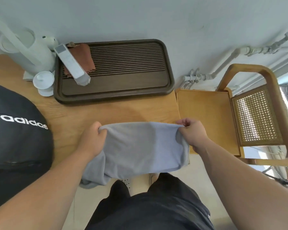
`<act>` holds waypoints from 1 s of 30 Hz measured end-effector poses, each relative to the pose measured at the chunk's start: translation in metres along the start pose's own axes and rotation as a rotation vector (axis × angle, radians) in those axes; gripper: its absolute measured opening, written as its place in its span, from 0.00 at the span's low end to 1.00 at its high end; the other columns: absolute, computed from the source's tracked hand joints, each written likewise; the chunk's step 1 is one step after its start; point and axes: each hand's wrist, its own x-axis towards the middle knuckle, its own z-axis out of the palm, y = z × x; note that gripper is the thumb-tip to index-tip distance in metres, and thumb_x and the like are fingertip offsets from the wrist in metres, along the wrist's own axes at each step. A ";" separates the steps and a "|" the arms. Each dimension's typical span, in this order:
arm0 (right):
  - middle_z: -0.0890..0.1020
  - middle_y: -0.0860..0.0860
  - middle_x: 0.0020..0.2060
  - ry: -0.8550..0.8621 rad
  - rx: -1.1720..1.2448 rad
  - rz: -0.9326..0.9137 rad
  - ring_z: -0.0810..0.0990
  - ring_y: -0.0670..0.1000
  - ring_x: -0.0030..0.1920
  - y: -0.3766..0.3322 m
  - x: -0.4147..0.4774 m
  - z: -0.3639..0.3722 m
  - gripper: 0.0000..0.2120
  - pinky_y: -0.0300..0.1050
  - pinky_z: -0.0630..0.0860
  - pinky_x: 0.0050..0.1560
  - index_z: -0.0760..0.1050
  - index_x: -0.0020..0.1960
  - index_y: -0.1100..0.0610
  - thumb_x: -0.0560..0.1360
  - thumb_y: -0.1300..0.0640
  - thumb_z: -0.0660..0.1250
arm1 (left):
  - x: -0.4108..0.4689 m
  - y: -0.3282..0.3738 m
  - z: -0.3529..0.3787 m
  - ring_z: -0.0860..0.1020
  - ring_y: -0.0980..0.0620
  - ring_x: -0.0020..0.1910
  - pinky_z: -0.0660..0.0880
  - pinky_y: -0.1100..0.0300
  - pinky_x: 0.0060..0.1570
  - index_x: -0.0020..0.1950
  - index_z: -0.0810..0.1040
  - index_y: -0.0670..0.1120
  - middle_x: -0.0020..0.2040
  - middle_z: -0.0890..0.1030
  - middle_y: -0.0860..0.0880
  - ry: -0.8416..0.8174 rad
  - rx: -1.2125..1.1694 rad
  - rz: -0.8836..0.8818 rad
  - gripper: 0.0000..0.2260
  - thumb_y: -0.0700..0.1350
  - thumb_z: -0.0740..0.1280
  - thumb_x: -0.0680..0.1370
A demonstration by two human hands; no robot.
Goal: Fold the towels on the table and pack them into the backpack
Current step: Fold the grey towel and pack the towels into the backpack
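At the table's near edge, left hand [94, 136] and right hand [192, 131] pinch a grey towel [140, 150] mid-fold; the backpack [15, 138] waits, packing undone.

Both bare arms reach forward, left hand [94, 138] and right hand [192, 131] each clenched, held level.

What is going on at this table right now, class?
A person stands at a light wooden table, holding a grey-blue cloth towel stretched between both hands. The left hand and the right hand each grip an upper corner, and the towel's lower part hangs over the near table edge. A black backpack with white lettering sits on the left side. The towel is not yet packed.
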 end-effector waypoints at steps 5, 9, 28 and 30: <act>0.82 0.49 0.41 -0.066 0.083 0.085 0.80 0.50 0.40 -0.006 0.054 0.012 0.12 0.43 0.78 0.39 0.82 0.47 0.52 0.71 0.66 0.66 | 0.027 -0.010 0.009 0.71 0.44 0.36 0.65 0.51 0.35 0.42 0.67 0.45 0.36 0.74 0.45 0.093 0.123 -0.164 0.11 0.47 0.61 0.82; 0.83 0.48 0.43 -0.069 -0.020 0.009 0.81 0.51 0.43 -0.029 0.089 0.015 0.12 0.43 0.79 0.40 0.81 0.48 0.50 0.71 0.64 0.65 | 0.050 0.001 0.006 0.73 0.42 0.38 0.69 0.51 0.38 0.44 0.69 0.46 0.37 0.75 0.45 0.146 0.136 -0.190 0.09 0.48 0.61 0.83; 0.30 0.53 0.79 -0.172 -1.052 -0.585 0.27 0.63 0.76 0.026 0.044 0.068 0.40 0.74 0.35 0.73 0.31 0.78 0.37 0.74 0.22 0.42 | 0.003 0.009 0.101 0.33 0.38 0.79 0.48 0.27 0.72 0.78 0.30 0.59 0.79 0.30 0.46 -0.125 0.730 -0.015 0.45 0.78 0.47 0.71; 0.33 0.56 0.80 -0.125 -1.067 -0.563 0.29 0.66 0.77 0.027 0.045 0.070 0.42 0.76 0.35 0.71 0.32 0.79 0.38 0.73 0.21 0.41 | 0.007 0.006 0.103 0.27 0.40 0.76 0.47 0.24 0.70 0.72 0.21 0.62 0.76 0.23 0.48 -0.133 0.726 -0.029 0.48 0.82 0.45 0.66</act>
